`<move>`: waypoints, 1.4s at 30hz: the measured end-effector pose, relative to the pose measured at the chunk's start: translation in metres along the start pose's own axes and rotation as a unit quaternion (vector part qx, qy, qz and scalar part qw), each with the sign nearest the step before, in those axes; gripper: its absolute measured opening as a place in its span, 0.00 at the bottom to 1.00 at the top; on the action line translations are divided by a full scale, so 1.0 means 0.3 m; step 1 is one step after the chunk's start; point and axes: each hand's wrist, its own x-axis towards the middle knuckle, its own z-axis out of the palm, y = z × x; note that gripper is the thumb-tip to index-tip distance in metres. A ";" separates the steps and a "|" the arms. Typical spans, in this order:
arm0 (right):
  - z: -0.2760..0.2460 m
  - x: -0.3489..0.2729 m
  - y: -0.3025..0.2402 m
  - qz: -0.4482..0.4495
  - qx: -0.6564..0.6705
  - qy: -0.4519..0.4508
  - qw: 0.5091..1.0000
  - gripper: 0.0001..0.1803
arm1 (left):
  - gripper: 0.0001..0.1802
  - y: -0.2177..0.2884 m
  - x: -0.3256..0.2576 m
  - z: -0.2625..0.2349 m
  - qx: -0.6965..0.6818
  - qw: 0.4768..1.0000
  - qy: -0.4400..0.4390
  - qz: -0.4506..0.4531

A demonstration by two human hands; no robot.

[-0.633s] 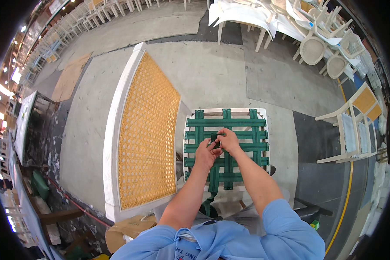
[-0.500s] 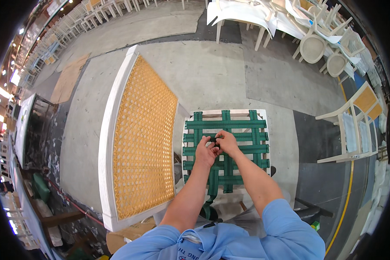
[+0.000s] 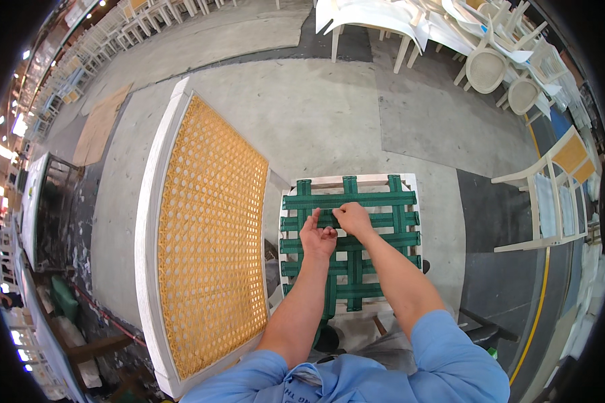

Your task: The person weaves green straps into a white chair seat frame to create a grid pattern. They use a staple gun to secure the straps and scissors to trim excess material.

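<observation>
In front of me is a white chair frame whose seat is crossed by woven dark green webbing straps (image 3: 386, 240). Its tall cane-panelled backrest (image 3: 212, 228) rises to the left of the seat. Over the left middle of the webbing, my left hand (image 3: 318, 236) is palm up, its fingers apart and nothing visible in them. Just right of it, my right hand (image 3: 351, 219) has its fingers pinched together close to a cross strap. Whatever those fingertips hold is too small or hidden. One loose strap (image 3: 329, 301) hangs down at the near edge of the seat.
A finished-looking chair with a cane back (image 3: 551, 195) stands at the right. Beyond it, chairs (image 3: 485, 70) are piled by a white-covered table (image 3: 373, 20). More chairs line the far left. A dark-framed table (image 3: 37, 201) stands at the left.
My hands have drawn slightly apart. The dark bit between my fingertips no longer shows there, and my left fingers have loosened. The view has shifted a little over the chair.
</observation>
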 end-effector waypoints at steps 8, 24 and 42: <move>0.058 0.033 0.004 0.023 0.144 0.014 0.989 0.14 | 0.18 0.010 -0.075 0.018 0.166 0.985 0.040 0.013; -0.058 0.004 0.029 0.046 0.432 -0.031 0.900 0.09 | 0.13 0.063 0.060 0.141 0.605 0.763 0.025 0.226; -0.036 -0.019 -0.029 -0.275 0.199 0.156 0.927 0.10 | 0.08 0.120 0.036 0.197 0.500 0.855 -0.020 0.137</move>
